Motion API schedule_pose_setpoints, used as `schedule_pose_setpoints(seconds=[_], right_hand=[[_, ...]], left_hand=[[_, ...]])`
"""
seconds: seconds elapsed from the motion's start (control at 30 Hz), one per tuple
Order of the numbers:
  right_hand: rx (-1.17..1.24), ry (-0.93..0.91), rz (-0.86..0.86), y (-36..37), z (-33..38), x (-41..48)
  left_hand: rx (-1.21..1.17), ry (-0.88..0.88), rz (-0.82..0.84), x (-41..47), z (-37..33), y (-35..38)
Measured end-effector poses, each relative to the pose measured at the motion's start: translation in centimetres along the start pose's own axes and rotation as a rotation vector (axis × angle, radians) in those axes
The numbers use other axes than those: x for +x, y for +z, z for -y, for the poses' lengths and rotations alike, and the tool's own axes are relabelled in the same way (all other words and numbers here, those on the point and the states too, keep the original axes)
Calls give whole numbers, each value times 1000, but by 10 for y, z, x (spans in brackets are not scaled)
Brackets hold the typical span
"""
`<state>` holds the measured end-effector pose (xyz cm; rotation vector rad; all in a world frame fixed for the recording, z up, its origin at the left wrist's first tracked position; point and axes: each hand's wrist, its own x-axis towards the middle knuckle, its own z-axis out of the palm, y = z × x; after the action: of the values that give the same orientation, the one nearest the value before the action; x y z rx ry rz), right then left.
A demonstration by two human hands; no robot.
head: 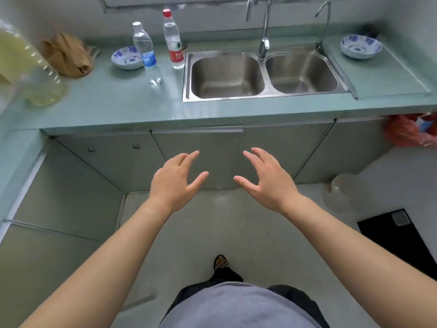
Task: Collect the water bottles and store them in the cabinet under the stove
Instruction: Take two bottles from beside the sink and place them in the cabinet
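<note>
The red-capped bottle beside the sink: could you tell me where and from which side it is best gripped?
Grip the red-capped bottle around its mid-body, about at the red label, coming from the front. It stands upright near the sink edge, and the blue-labelled bottle stands close on its left, so the right hand, open and empty, probably has the clearer approach.

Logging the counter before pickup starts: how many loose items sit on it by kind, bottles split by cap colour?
Water bottle, white cap: 1
Water bottle, red cap: 1
Blue-and-white bowls, one left of the sink, one right: 2
Large jug of yellowish liquid: 1
Crumpled brown paper bag: 1
Total: 6
Left hand and right hand: both empty.
</note>
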<state>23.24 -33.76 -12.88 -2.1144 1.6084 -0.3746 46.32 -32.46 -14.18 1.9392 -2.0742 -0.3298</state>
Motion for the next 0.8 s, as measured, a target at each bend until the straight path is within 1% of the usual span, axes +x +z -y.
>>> schedule_pose_setpoints(seconds=[0.17,0.27,0.4,0.5,0.67,0.8], right_hand=[[-33,-96,-20,-25,7,113],[-46,-135,4,-31,7,174],[-65,-189,38,-28,1,264],[-57,-247,57,-23,-9,334],[-36,-314,137,-18,-26,442],[3,-379,157,-4,-30,525]], left_hand=[[33,-47,-26,93,31,-24],[80,-73,-38,143,49,-29],[103,-157,-43,222,72,-27],[126,-215,-42,282,87,-17],[122,-375,-40,367,113,13],[122,-444,-52,430,145,42]])
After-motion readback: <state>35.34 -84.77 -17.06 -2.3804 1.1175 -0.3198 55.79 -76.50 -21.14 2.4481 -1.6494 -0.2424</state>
